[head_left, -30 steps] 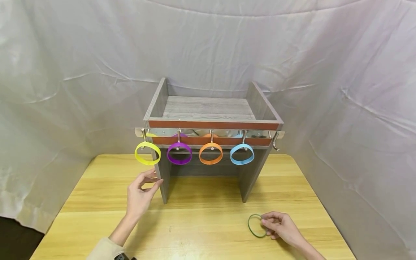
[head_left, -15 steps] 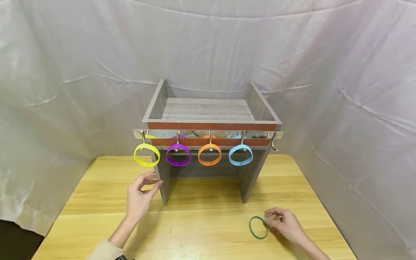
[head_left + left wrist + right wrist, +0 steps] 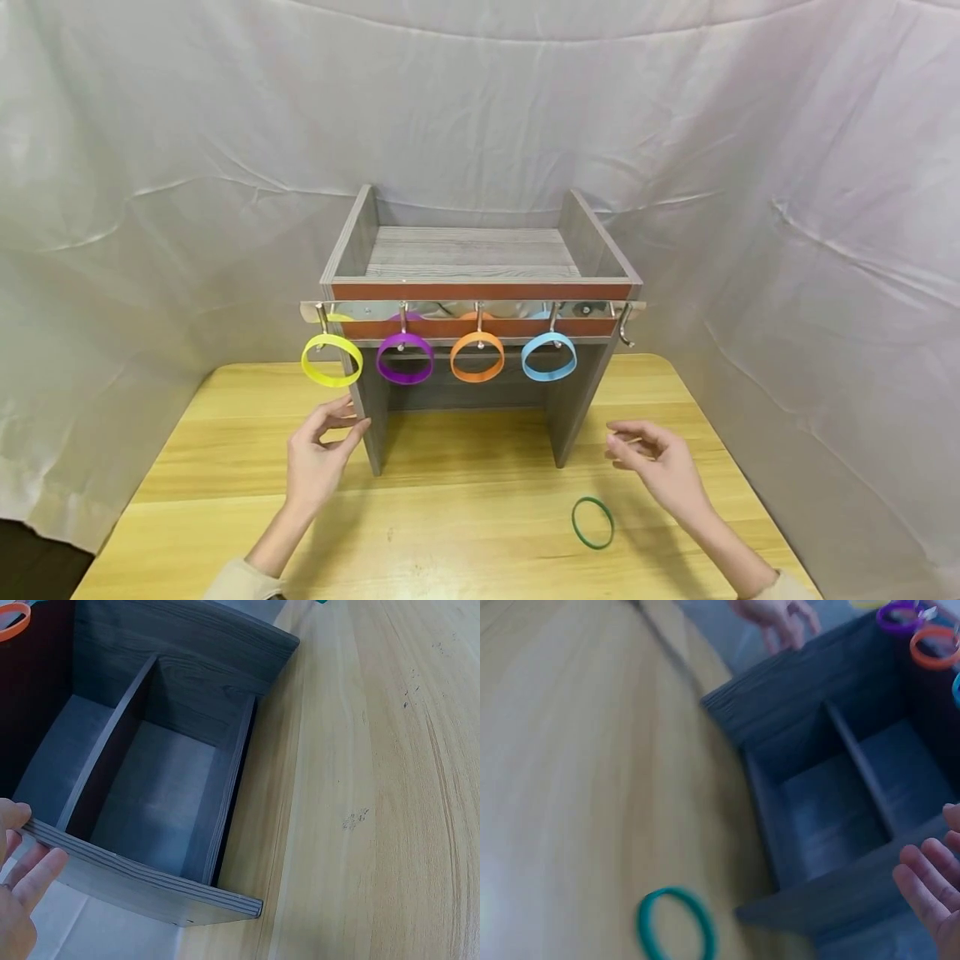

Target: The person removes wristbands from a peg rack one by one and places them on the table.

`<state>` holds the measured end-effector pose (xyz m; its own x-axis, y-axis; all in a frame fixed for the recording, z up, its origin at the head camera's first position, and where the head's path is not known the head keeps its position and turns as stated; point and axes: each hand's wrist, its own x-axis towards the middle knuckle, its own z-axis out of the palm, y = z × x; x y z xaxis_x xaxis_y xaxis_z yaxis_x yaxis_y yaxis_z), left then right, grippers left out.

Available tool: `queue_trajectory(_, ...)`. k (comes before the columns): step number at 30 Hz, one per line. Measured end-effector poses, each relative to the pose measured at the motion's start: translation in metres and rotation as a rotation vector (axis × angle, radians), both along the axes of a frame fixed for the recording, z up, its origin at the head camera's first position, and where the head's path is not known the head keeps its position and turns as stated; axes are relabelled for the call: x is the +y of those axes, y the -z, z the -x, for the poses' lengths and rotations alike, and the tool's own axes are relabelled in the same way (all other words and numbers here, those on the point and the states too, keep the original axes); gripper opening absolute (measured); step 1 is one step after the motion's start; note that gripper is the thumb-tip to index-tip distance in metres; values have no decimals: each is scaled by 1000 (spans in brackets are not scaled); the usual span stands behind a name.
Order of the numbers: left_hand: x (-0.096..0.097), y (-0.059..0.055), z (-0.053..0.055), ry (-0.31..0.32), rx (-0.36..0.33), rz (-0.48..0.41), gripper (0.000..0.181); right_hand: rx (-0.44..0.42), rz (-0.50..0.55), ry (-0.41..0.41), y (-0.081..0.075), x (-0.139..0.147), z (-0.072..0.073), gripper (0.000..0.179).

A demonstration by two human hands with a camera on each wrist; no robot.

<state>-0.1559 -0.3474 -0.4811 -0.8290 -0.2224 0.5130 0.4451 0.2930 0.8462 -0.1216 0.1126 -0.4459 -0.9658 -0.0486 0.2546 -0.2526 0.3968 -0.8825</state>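
My left hand (image 3: 313,462) pinches the front edge of the left side panel (image 3: 372,425) of a grey wooden shelf (image 3: 480,250). In the left wrist view, fingertips (image 3: 46,876) lie against the panel's edge. My right hand (image 3: 663,467) is held with loosely bent fingers and nothing in it, to the right of the shelf. A green silicone wristband (image 3: 574,522) lies on the table in front of that hand, apart from it. Yellow (image 3: 331,382), purple (image 3: 405,379), orange (image 3: 477,378) and light blue (image 3: 549,377) wristbands hang from hooks along the shelf's front.
A metal hook rail (image 3: 450,310) runs across the shelf's front, and its rightmost hook (image 3: 626,327) is bare. The wooden table (image 3: 465,525) extends in front of the shelf. Grey cloth (image 3: 480,108) encloses the back and sides.
My right hand has let go of the green wristband, leaving it on the table, and moved up and away from it. The left hand keeps its hold on the panel.
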Motion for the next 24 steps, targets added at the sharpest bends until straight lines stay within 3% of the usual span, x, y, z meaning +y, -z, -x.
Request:
queue_trajectory(6,0,-1,0,4,13,-12,40,96,117,3,-33,-15,8,22)
queue_trajectory(14,1,0,1,0,12,-5,41,158,254,-6,-63,-33,15,22)
queue_trajectory(19,2,-1,0,-3,13,-4,41,224,321,-49,-75,-46,17,25)
queue_trajectory(24,2,-1,-1,-5,12,-5,41,234,341,-41,-82,-58,21,25)
